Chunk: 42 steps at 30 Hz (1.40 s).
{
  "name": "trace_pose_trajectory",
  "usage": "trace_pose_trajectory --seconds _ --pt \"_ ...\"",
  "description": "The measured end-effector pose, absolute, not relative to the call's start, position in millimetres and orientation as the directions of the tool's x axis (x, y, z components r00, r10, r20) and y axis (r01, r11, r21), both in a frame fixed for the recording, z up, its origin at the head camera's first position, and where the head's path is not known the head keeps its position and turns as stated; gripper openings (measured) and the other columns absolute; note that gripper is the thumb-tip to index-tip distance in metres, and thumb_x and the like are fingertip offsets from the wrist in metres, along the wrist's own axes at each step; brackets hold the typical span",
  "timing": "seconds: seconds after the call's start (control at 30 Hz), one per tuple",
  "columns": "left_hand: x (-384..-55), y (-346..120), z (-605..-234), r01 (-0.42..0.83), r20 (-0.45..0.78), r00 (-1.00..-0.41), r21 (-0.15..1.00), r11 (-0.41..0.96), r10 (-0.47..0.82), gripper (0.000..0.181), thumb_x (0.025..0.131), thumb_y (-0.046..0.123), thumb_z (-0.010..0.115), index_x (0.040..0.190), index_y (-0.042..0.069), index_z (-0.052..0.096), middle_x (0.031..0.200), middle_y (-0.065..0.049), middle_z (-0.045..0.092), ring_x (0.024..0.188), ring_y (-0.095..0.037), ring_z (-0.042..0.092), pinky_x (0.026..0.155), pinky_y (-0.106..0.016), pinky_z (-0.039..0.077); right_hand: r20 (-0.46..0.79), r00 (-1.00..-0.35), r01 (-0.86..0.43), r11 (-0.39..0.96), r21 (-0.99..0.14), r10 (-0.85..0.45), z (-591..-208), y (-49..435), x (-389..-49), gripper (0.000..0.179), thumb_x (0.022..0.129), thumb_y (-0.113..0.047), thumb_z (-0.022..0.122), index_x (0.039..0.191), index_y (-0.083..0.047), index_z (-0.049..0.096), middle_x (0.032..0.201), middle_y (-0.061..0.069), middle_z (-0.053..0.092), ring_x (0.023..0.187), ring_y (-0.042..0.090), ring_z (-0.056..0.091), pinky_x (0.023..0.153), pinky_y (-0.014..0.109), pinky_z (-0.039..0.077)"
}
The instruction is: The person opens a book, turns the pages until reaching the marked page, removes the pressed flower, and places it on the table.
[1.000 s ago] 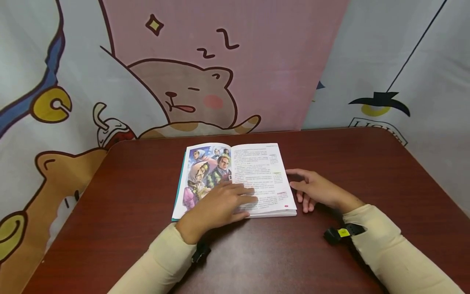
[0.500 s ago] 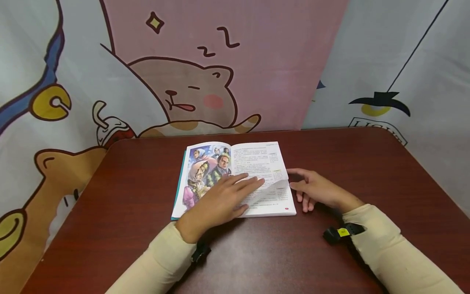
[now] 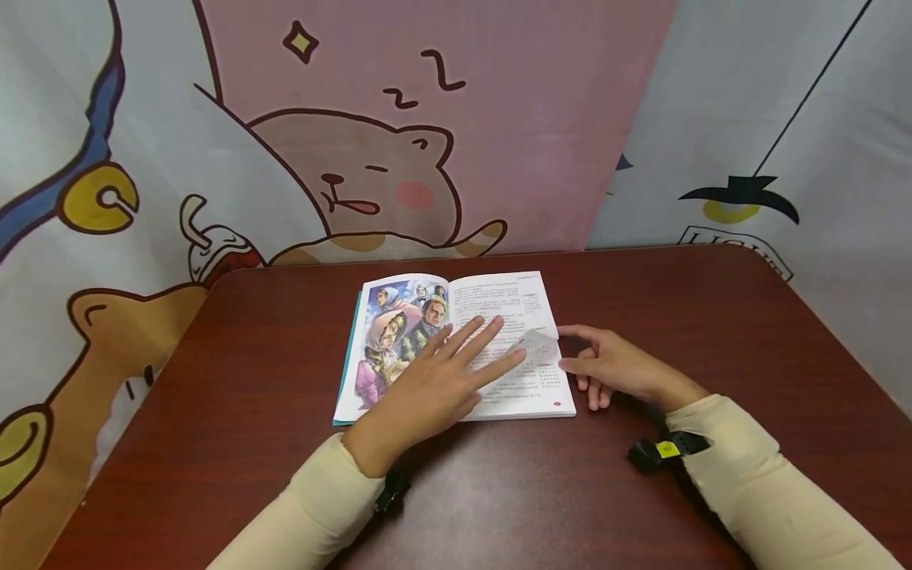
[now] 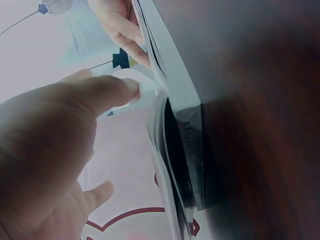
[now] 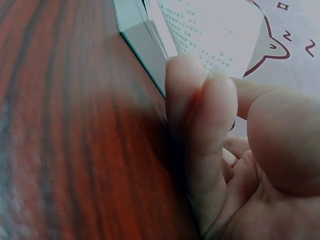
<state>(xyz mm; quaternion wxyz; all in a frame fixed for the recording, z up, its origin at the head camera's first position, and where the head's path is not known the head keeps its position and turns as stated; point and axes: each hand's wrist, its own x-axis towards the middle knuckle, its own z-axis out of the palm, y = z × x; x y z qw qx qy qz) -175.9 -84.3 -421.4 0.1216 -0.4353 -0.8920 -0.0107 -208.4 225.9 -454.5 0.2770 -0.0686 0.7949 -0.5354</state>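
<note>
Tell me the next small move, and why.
Probably ease the book's text page leftward with the left hand: the page's lower corner looks curled up beside that hand's spread fingers, while the right hand sits at the page's right edge.

The book (image 3: pixel 492 301) is showing white pages with rows of dark grey print, its left page is carrying a picture (image 3: pixel 388 340) in pink, blue, purple and green, and a teal cover (image 3: pixel 346 366) is peeking out along one side. The tabletop (image 3: pixel 513 499) is showing reddish brown with dark wood grain, while the sleeves (image 3: pixel 302 503) are staying plain cream. Behind, the cloth (image 3: pixel 541 119) is displaying pink and pale grey areas, a tan bear (image 3: pixel 378 174) outlined in dark brown, and a yellow bell (image 3: pixel 85 206).
</note>
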Motion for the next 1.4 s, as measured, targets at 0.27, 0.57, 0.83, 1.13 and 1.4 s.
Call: trace_pose_trajectory --seconds 0.27,0.57,0.83,1.13,1.4 --pt "-178.1 -85.3 -423.1 0.797 0.273 -0.532 -0.158 0.583 0.801 0.046 0.093 0.023 0.069 0.136 0.040 0.062 0.167 -0.004 0.022 0.157 -0.029 0.013 0.123 -0.051 0.021 -0.361 -0.839 0.181 0.417 -0.891 -0.408 -453.8 227.2 -208.6 0.072 0.097 -0.023 0.066 0.156 -0.009 0.026 0.070 0.010 0.058 0.045 0.018 0.063 0.043 0.035 0.054" --pt "-177.2 -86.7 -422.9 0.789 0.225 -0.559 -0.151 0.595 0.798 0.055 0.090 0.036 0.072 0.142 0.027 0.058 0.166 -0.007 0.027 0.157 -0.027 0.013 0.127 -0.045 0.013 -0.357 -0.838 0.183 0.405 -0.896 -0.412 -454.2 228.5 -208.1 0.073 0.097 -0.023 0.066 0.156 -0.010 0.025 0.070 0.010 0.057 0.045 0.018 0.063 0.043 0.034 0.054" --pt "-177.5 -88.0 -424.3 0.779 0.224 -0.571 -0.156 0.607 0.790 0.070 0.088 0.035 0.075 0.150 0.020 0.047 0.163 -0.008 0.032 0.156 -0.028 0.018 0.126 -0.047 0.016 -0.348 -0.835 0.173 0.397 -0.901 -0.426 -453.9 229.1 -207.4 0.075 0.096 -0.021 0.067 0.157 -0.009 0.024 0.070 0.011 0.057 0.045 0.018 0.063 0.043 0.034 0.054" --pt "-177.2 -89.0 -424.4 0.771 0.221 -0.590 -0.131 0.623 0.777 0.073 0.090 0.032 0.072 0.155 0.022 0.039 0.165 -0.005 0.029 0.157 -0.026 0.014 0.126 -0.047 0.013 -0.347 -0.839 0.166 0.410 -0.897 -0.420 -455.2 228.7 -207.2 0.075 0.095 -0.021 0.068 0.156 -0.010 0.026 0.070 0.011 0.057 0.045 0.019 0.064 0.043 0.035 0.054" --pt "-176.4 -90.8 -424.0 0.784 0.242 -0.565 -0.139 0.605 0.789 0.063 0.090 0.026 0.070 0.149 0.021 0.049 0.163 -0.005 0.033 0.155 -0.028 0.019 0.126 -0.046 0.015 -0.347 -0.839 0.161 0.419 -0.894 -0.418 -456.6 227.5 -208.3 0.075 0.095 -0.021 0.068 0.156 -0.010 0.026 0.070 0.011 0.057 0.045 0.019 0.063 0.043 0.035 0.053"
